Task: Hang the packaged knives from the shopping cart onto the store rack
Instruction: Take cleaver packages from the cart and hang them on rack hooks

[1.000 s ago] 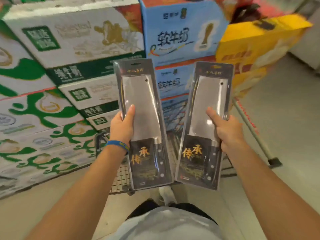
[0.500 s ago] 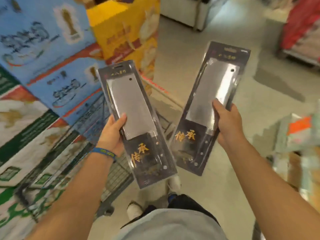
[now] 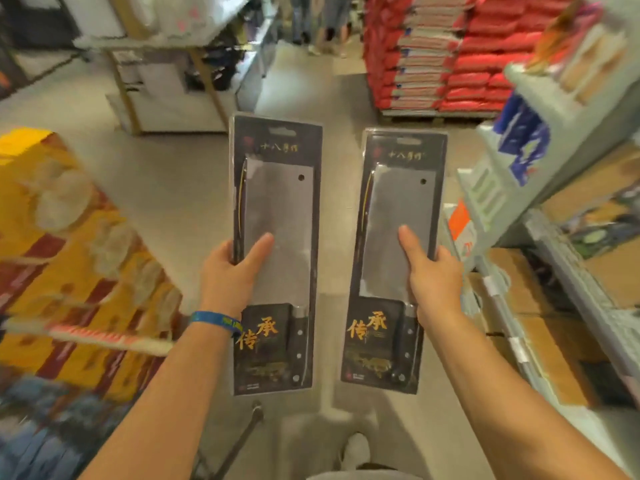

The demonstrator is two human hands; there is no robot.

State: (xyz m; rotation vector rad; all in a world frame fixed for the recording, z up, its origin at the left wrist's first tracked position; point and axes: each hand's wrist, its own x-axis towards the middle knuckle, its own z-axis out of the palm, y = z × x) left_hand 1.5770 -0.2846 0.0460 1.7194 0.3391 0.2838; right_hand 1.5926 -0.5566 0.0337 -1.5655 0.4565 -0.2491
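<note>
The left black-carded plastic cleaver pack point(image 3: 277, 237) and the right black-carded plastic cleaver pack point(image 3: 398, 233) each show a dull silver-grey blade, a black handle with silver rivets, gold characters on the lower card and faint pale lettering at the top. The narrow fabric wristband point(image 3: 214, 320) is blue with yellow print, the rounded shoe point(image 3: 356, 448) white, the smooth store floor point(image 3: 173, 174) pale grey-beige. The stacked printed cartons point(image 3: 69, 237) are yellow with red bands and cream patches, the stacked plastic sacks point(image 3: 450, 57) red with whitish strips, the metal shelf unit point(image 3: 512, 174) pale grey, its cardboard boxes point(image 3: 540, 306) brown.
</note>
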